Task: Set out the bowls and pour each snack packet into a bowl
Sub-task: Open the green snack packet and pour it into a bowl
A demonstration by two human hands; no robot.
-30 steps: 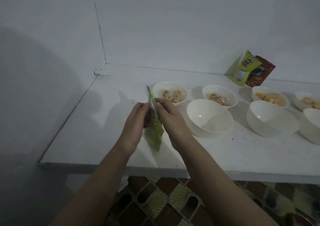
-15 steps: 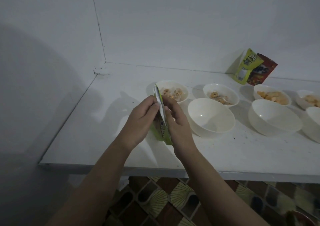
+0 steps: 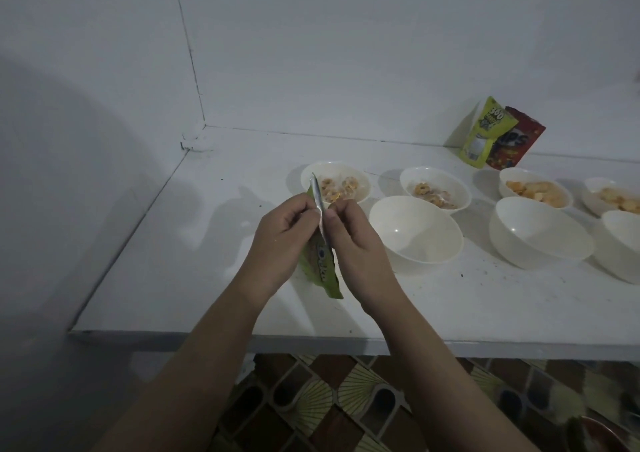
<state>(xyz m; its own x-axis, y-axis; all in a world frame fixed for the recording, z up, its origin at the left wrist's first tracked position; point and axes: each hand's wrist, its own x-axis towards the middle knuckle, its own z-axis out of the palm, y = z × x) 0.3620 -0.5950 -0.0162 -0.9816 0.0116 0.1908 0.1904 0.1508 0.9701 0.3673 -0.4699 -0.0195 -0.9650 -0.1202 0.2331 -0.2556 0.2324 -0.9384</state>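
Green snack packet (image 3: 320, 264) held upright over the desk (image 3: 207, 243) near its front edge, both hands on its top seam. Left hand (image 3: 280, 240) pinches the left side of the silver seal, right hand (image 3: 349, 240) pinches the right side; both grips narrow, closed on the foil, nothing else in them. Can't tell if the seal has started to split

Step in hand, as I read it: tearing this packet open, pour not yet started

Bowls:
- empty bowl (image 3: 415, 231) just right of the right hand, nearest target
- second empty bowl (image 3: 540, 235) further right, a third at the right frame edge
- back row already filled: far-left bowl (image 3: 334, 183) right behind the packet top, another (image 3: 434, 188) beside it, two more to the right with orange pieces

Two more packets, yellow-green (image 3: 481, 132) and dark red (image 3: 516, 143), lean on the back wall, well apart from the hands

Next move calls for: pull the seam apart sideways without jerking so contents don't spray, then carry the packet right, mouth over the nearest empty bowl, tip slowly. Risk: foil rips down the side and spills on the desk
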